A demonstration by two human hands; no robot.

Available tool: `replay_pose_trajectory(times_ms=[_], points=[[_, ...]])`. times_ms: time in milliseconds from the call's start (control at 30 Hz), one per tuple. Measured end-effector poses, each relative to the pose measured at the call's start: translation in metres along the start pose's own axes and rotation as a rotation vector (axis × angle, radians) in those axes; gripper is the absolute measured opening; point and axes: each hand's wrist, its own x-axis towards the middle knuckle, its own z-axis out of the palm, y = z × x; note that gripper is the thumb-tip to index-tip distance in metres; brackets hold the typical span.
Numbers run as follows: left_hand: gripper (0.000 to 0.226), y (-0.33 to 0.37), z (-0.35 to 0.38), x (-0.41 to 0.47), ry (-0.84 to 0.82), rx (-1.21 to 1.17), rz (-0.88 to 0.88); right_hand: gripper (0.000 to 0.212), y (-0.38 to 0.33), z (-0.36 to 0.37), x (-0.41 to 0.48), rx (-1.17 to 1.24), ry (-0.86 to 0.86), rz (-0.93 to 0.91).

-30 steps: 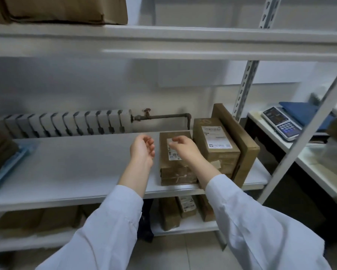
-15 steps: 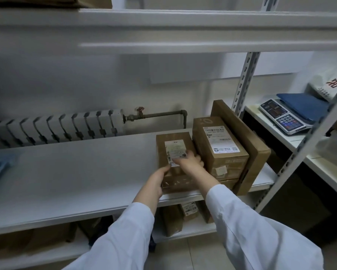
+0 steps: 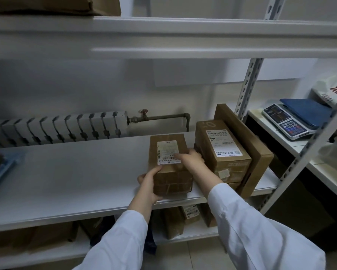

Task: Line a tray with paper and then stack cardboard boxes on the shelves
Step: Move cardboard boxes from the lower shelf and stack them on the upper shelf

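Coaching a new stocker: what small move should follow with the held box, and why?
Probably slide the box right, flush against the stack. The left hand and right hand both grip it, it rests on the shelf, and a gap separates it from the stack.

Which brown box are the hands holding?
The leftmost box, gripped by the left hand and right hand. The taller box and flat upright box stand to its right.

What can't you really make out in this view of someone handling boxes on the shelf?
Head view:
- Label on the small box: print too small, blurred.
- Right hand fingertips: hidden between small box and tall box.
- Lower-shelf boxes: largely hidden by the middle shelf.
- Blue tray: cut off by left edge.
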Motion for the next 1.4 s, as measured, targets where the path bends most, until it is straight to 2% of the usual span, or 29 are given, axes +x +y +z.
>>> replay_pose_trajectory(times_ms=[167, 300, 333, 433, 500, 567, 600, 767, 900, 1000, 1100, 1200, 1300, 1400], points=[[0.07, 0.017, 0.002, -0.015, 0.005, -0.163, 0.119, 0.06, -0.014, -0.015, -0.013, 0.215, -0.006, -0.108], [0.086, 0.036, 0.005, -0.037, -0.072, -0.198, 0.156, 0.07, -0.031, -0.029, -0.025, 0.401, -0.011, -0.161], [0.082, 0.042, 0.005, -0.047, -0.081, -0.192, 0.167, 0.069, -0.037, -0.034, -0.03, 0.419, -0.01, -0.179], [0.043, 0.056, -0.001, -0.064, -0.091, -0.143, 0.21, 0.07, -0.052, -0.048, -0.04, 0.431, -0.001, -0.239], [0.034, 0.066, -0.007, -0.074, -0.084, -0.121, 0.199, 0.084, -0.064, -0.058, -0.049, 0.396, 0.037, -0.278], [0.038, 0.074, -0.014, -0.084, -0.049, -0.107, 0.185, 0.104, -0.072, -0.068, -0.053, 0.359, 0.082, -0.279], [0.042, 0.077, -0.018, -0.089, -0.037, -0.096, 0.177, 0.107, -0.077, -0.073, -0.058, 0.327, 0.101, -0.278], [0.08, 0.084, -0.027, -0.121, -0.024, -0.031, 0.165, 0.099, -0.084, -0.095, -0.079, 0.249, 0.11, -0.312], [0.105, 0.089, -0.03, -0.149, -0.087, 0.045, 0.241, 0.085, -0.082, -0.107, -0.097, 0.217, 0.174, -0.406], [0.094, 0.095, -0.034, -0.172, -0.159, 0.087, 0.327, 0.077, -0.088, -0.114, -0.112, 0.117, 0.278, -0.463], [0.101, 0.103, -0.042, -0.187, -0.183, 0.116, 0.431, 0.073, -0.093, -0.118, -0.128, 0.058, 0.337, -0.52], [0.118, 0.114, -0.049, -0.194, -0.085, 0.155, 0.466, 0.067, -0.102, -0.124, -0.142, -0.001, 0.378, -0.574], [0.111, 0.127, -0.049, -0.21, -0.016, 0.277, 0.512, 0.064, -0.116, -0.131, -0.155, -0.026, 0.376, -0.594], [0.108, 0.133, -0.049, -0.225, -0.035, 0.405, 0.538, 0.069, -0.129, -0.136, -0.163, -0.056, 0.389, -0.552]])
